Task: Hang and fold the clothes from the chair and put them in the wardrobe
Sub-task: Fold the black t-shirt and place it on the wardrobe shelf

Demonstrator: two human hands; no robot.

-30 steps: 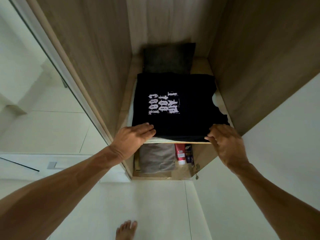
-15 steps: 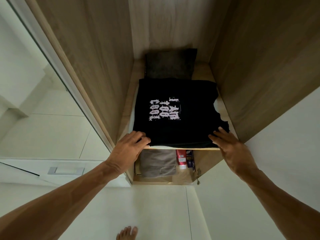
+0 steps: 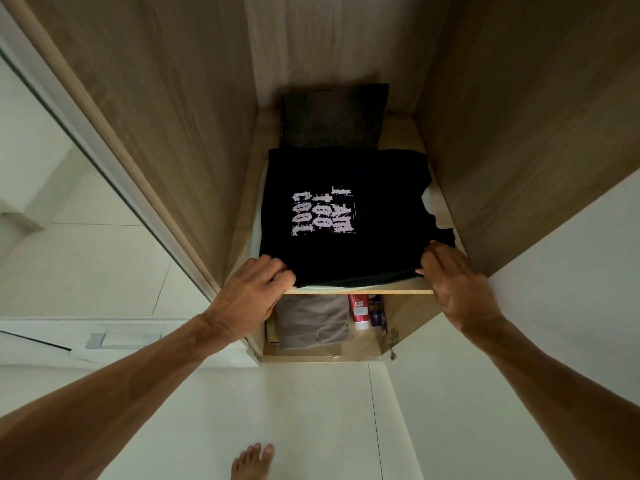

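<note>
Folded black T-shirt (image 3: 346, 258) lies on wardrobe shelf (image 3: 363, 291); left hand (image 3: 249, 299) and right hand (image 3: 457, 285) rest flat-fingered on its 2 front corners; likely light, limp, best pinched there.

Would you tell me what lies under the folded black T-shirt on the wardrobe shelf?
White fabric shows beneath the black T-shirt at its left, right and front edges. The shirt covers the rest, so what the fabric is cannot be told.
</note>
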